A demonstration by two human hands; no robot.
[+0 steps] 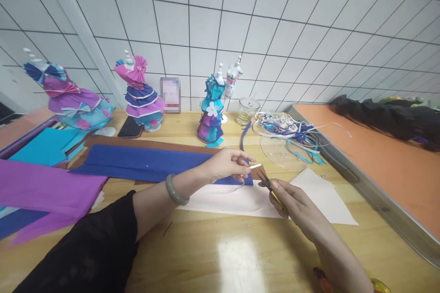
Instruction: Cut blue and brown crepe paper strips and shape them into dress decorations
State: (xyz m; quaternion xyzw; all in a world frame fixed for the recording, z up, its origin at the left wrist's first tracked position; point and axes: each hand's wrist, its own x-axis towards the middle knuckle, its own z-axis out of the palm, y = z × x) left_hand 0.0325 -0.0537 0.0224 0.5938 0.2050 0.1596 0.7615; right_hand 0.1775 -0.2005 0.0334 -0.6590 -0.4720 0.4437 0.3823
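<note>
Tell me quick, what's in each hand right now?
Left hand: closed, pinching a white strip between thumb and fingers.
Right hand: closed, holding scissors with their blades apart.

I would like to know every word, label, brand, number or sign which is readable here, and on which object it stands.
No text can be read.
Upright rectangular panel before the tiled wall: pixelated, so any writing is unreadable.
Scissors in the right hand: no legible mark shows.
</note>
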